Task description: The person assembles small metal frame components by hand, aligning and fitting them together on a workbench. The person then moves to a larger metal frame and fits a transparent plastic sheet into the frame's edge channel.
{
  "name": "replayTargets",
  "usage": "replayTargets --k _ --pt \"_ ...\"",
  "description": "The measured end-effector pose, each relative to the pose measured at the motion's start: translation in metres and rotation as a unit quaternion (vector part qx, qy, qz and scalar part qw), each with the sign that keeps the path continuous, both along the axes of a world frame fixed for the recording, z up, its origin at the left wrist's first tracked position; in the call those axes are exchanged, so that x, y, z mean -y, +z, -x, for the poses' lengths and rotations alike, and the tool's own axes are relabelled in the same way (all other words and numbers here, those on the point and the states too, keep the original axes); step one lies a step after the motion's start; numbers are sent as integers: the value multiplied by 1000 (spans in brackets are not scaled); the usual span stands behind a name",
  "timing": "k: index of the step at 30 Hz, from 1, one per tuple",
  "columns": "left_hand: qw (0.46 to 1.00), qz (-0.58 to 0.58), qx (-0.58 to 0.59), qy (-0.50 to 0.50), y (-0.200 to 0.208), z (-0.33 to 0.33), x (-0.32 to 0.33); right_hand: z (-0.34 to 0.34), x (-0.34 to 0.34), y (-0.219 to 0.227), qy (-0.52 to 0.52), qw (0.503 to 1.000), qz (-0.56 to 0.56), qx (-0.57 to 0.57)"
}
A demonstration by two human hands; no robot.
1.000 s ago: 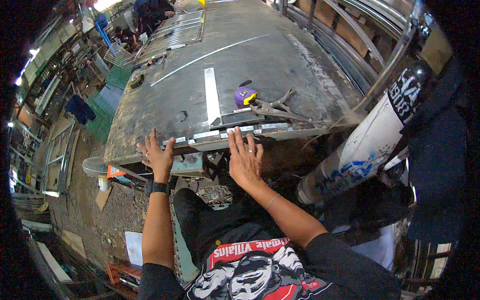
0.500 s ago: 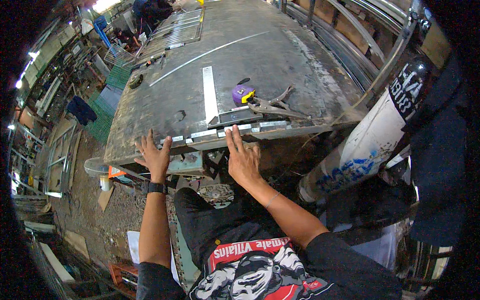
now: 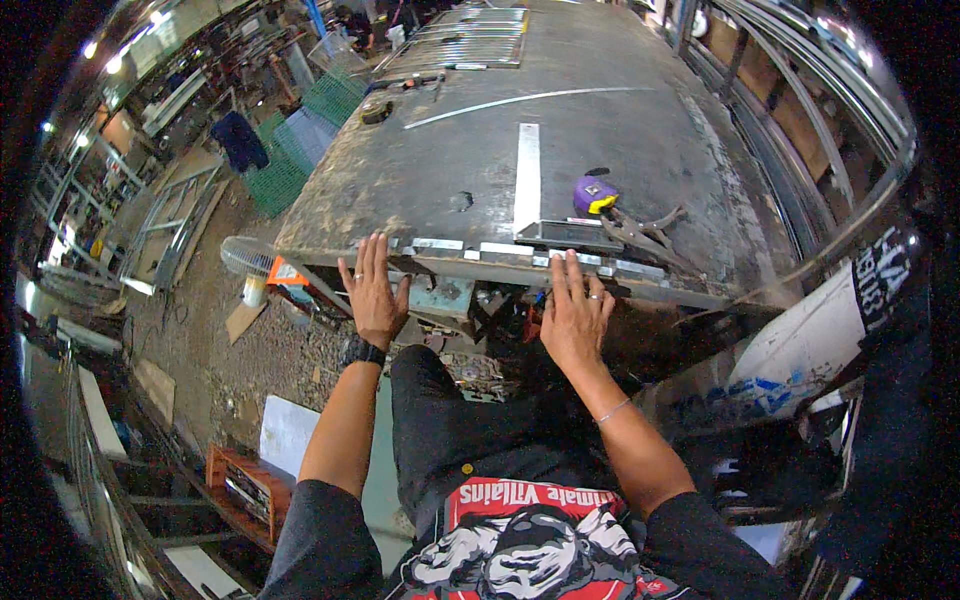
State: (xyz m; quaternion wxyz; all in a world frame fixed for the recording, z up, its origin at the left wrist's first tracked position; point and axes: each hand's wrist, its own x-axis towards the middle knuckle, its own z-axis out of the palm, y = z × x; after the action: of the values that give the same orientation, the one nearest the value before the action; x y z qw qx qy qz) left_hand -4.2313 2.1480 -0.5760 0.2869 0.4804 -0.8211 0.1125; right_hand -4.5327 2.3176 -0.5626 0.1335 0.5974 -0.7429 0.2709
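My left hand (image 3: 376, 303) rests at the near edge of a dark metal-topped workbench (image 3: 360, 190). Its fingers are stretched out, with nothing held, beside the left end of a row of short metal pieces (image 3: 437, 244). Farther right, my right hand (image 3: 577, 318) lies along the same edge, fingers extended and its fingertips among the pieces. Just beyond that hand is a try square (image 3: 527, 180), its silver blade pointing away from me. A purple and yellow tape measure (image 3: 595, 194) sits to the square's right, next to worn locking pliers (image 3: 645, 236).
A thin metal strip (image 3: 530, 98) lies across the bench, with a barred metal grille (image 3: 470, 42) at the far end. A white painted cylinder (image 3: 800, 340) leans at the right. Down to the left are a fan (image 3: 247, 254) and an orange-brown crate (image 3: 245, 490).
The view has swung, so the bench appears farther right. My left hand's fingers have come closer together at the edge. My right hand stays near the square's base.
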Motion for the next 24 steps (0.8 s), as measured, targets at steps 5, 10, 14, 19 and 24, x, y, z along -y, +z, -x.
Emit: replayTargets --k 5,10,14,19,24 --pt "999 44 1 8 8 -8 11 12 -7 10 37 999 -11 -13" --pt "999 -26 -22 -34 24 -18 20 67 -17 23 -35 995 90 -36" --pt "995 -33 -8 -89 40 -27 37 117 -20 25 5 999 44 -27" --pt "991 -70 68 -92 60 -37 53 134 -17 32 58 996 -14 72" --pt "969 -194 49 -147 81 -46 68 151 -7 60 71 965 -104 232"
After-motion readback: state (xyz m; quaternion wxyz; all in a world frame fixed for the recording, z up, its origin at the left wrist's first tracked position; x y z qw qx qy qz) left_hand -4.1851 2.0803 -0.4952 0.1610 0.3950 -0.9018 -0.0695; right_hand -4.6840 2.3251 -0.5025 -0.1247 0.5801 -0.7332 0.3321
